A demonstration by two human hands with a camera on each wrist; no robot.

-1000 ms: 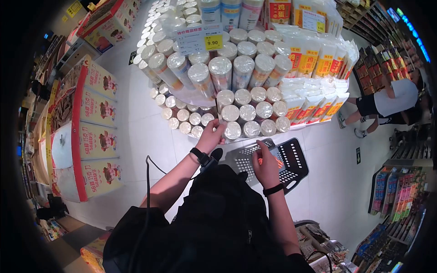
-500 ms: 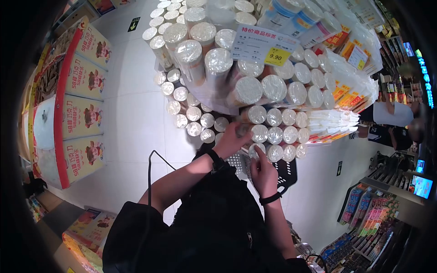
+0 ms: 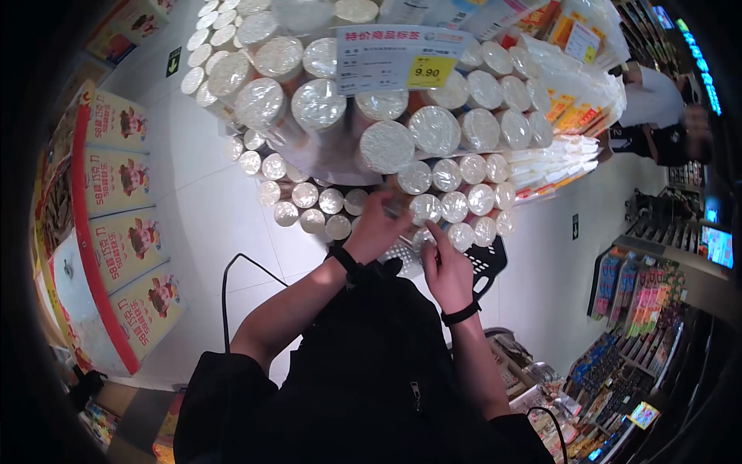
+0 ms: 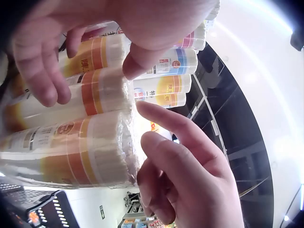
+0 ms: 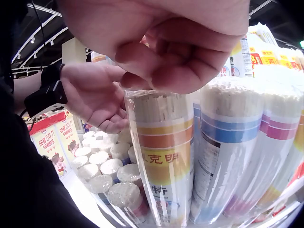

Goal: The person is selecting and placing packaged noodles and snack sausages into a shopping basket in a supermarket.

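My left hand (image 3: pixel 377 228) is at the left side of a lower stack of wrapped round noodle packs (image 3: pixel 425 209). In the left wrist view its straight fingers lie over a pack with an orange band (image 4: pixel 92 92), the thumb near its white end. My right hand (image 3: pixel 450 267) holds its index finger out to the front packs. In the right wrist view, the right hand's fingertips (image 5: pixel 142 83) are right at the top of an orange-banded noodle pack (image 5: pixel 164 142). The left palm (image 5: pixel 95 90) faces that pack from the side, with fingers relaxed.
A price sign (image 3: pixel 398 60) stands above the stack, among taller noodle packs (image 3: pixel 321 104). White bagged goods (image 3: pixel 553 166) lie to the right. Partly hidden below my right hand is a dark shopping basket (image 3: pixel 487 263). Printed boxes (image 3: pixel 127 247) line the left; a person (image 3: pixel 653 100) stands far right.
My right hand has moved from over the basket up to the front noodle packs, index finger out. The left hand has stayed at the stack's left side. The head view has shifted closer.
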